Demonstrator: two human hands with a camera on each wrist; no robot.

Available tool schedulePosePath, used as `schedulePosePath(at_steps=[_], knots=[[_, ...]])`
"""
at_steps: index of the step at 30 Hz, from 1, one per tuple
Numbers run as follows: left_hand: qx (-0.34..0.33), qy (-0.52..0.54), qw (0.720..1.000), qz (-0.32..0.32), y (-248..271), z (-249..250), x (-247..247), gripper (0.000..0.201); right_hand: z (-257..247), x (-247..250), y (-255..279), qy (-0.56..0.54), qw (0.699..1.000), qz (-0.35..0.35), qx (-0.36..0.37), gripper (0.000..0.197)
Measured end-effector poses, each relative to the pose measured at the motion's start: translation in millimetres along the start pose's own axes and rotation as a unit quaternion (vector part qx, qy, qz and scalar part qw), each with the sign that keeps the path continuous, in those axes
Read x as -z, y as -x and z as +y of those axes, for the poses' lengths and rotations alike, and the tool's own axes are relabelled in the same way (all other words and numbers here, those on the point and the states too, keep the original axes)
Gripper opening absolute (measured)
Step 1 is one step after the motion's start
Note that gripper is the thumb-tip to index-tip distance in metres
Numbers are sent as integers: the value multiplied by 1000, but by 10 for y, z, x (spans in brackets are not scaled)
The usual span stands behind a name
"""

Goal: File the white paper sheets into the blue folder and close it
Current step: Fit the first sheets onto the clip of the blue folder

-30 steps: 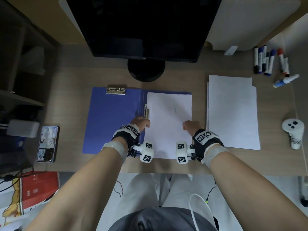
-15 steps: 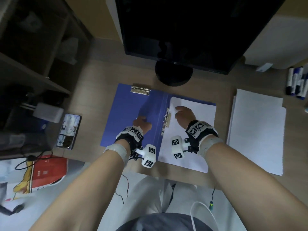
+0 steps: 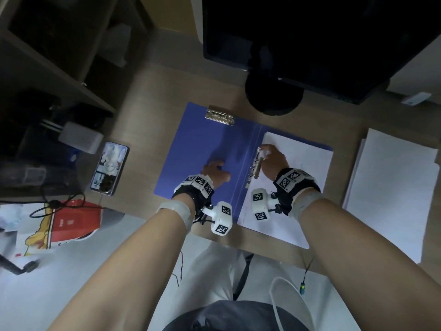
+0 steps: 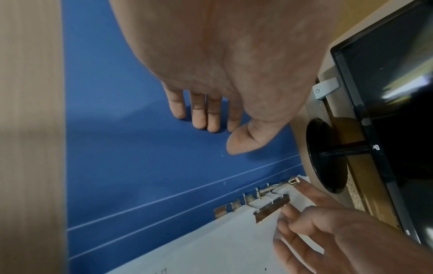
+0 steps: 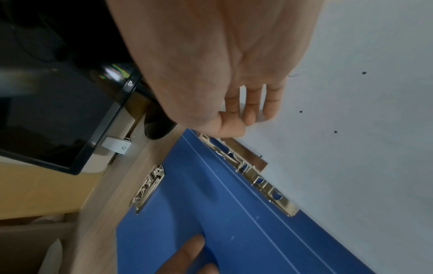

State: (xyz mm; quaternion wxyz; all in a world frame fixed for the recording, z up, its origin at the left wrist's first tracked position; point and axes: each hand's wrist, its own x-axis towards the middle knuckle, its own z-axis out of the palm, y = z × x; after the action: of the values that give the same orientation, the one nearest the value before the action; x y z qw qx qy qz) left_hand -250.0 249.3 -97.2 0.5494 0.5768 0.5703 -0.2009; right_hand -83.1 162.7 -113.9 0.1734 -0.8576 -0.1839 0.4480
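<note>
Bench (image 3: 152, 96) carries the blue folder (image 3: 195, 151) lying open flat below the monitor (image 3: 322, 39), one white sheet (image 3: 307, 177) on its right half, a spare paper stack (image 3: 391, 187) just right of it. Left hand (image 3: 216, 174) flat on the left cover, fingers (image 4: 199, 115) straight, holding nothing. Right hand (image 3: 272, 161) at the spine clip (image 4: 271, 205), thumb on its lever; can't tell if it's actually gripping.

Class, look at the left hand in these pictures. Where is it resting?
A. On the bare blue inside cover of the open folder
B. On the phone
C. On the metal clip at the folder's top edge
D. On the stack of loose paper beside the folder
A: the left hand lies with straight fingers on the blue folder, apart from the spine clamp that the right hand works.
</note>
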Motion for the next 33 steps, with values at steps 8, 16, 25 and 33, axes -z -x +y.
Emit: schedulePosePath(at_steps=[8, 16, 25, 33], knots=[[11, -70, 997, 39, 9, 27, -138, 67, 158, -18, 308, -45, 998, -16, 48, 52], [-30, 20, 999, -20, 48, 68, -388, 53, 267, -42, 338, -26, 997, -12, 69, 62], [-72, -39, 996, -24, 12, 100, -342, 51, 355, -28, 345, -32, 997, -25, 70, 69], [-58, -125, 990, -4, -16, 138, -408, 47, 420, -73, 374, -33, 996, -39, 67, 71]])
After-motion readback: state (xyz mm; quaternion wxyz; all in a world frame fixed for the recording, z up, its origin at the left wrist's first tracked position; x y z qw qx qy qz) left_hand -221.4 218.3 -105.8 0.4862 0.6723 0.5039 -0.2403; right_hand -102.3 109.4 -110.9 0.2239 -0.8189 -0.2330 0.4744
